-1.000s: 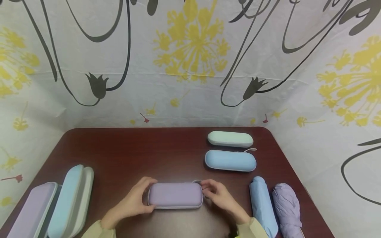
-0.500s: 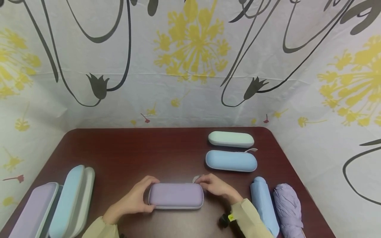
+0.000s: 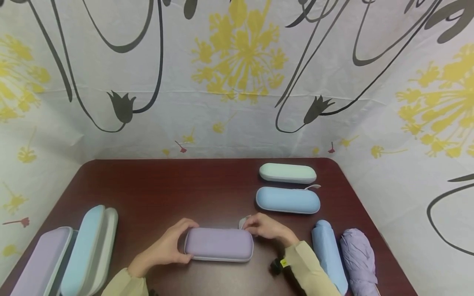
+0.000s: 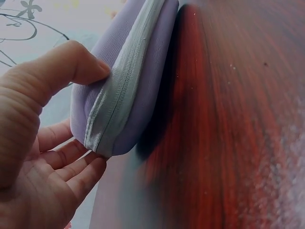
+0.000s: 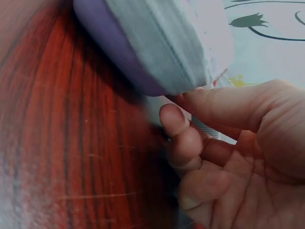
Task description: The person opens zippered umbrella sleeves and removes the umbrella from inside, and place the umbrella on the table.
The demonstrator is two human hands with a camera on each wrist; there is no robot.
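Compared with one second ago, the right hand [image 3: 268, 228] is sitting a little farther from the person, at the far right corner of the case [image 3: 218, 244], and the strap [image 3: 242, 223] is standing up more; the case is staying almost in place. On the near side, the blue umbrella [image 3: 329, 257] and the lilac umbrella [image 3: 358, 261] are lying to the right of the right forearm. Somewhat farther in, the case is lying on the table [image 3: 166, 185] between the two hands, and its long axis is running from left to right. The left hand [image 3: 168, 246] is grasping its left end, thumb on the near side, fingers on the far side. At the opposite end, the right hand is being nearer to the strap and seems to be pinching it, though the exact contact is hiding behind the fingers. As I judge, this line is mattering most: from the pinch, the far long edge is extending leftward, to the left fingers. Farther away, the blue case [image 3: 288, 200] is resting beyond the right hand, and the green case [image 3: 287, 172] beyond that, both lying nearly parallel to the held one.
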